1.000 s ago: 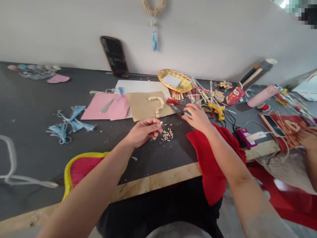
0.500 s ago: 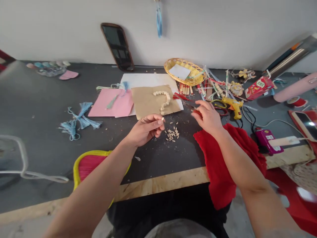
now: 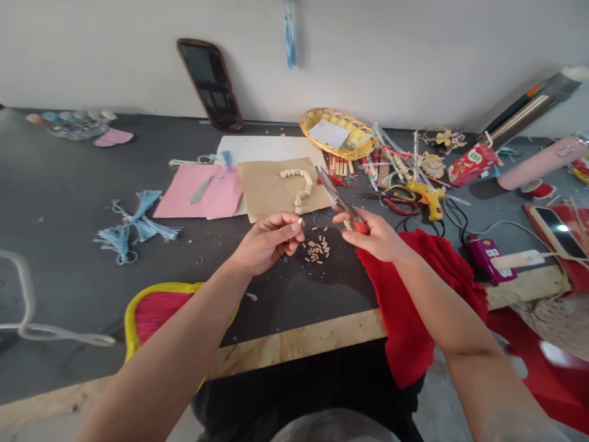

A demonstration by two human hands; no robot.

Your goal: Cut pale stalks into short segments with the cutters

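Observation:
My left hand [image 3: 269, 244] is closed in a pinch on a small pale piece [image 3: 300, 222] that shows at the fingertips. Metal scissors [image 3: 335, 191] with red handles are gripped in my right hand [image 3: 380, 238], blades pointing up and away to the left. Between the two hands, a loose pile of short pale pieces [image 3: 317, 250] lies on the dark tabletop [image 3: 294, 313]. Just beyond them, similar pieces form a curved, hook-shaped row [image 3: 305, 184] on a sheet of brown paper [image 3: 262, 193].
Pink paper [image 3: 184, 196] and blue tassels [image 3: 138, 218] lie left. A wicker basket [image 3: 317, 142], a yellow glue gun [image 3: 430, 199] and a juice box [image 3: 473, 164] stand at the back right. Red cloth [image 3: 414, 307] drapes over the front edge under my right arm. A phone [image 3: 211, 86] leans on the wall.
My right hand has moved left, bringing the scissors up off the table area near the glue gun toward my left hand. The left hand keeps its pinch. The view has shifted slightly.

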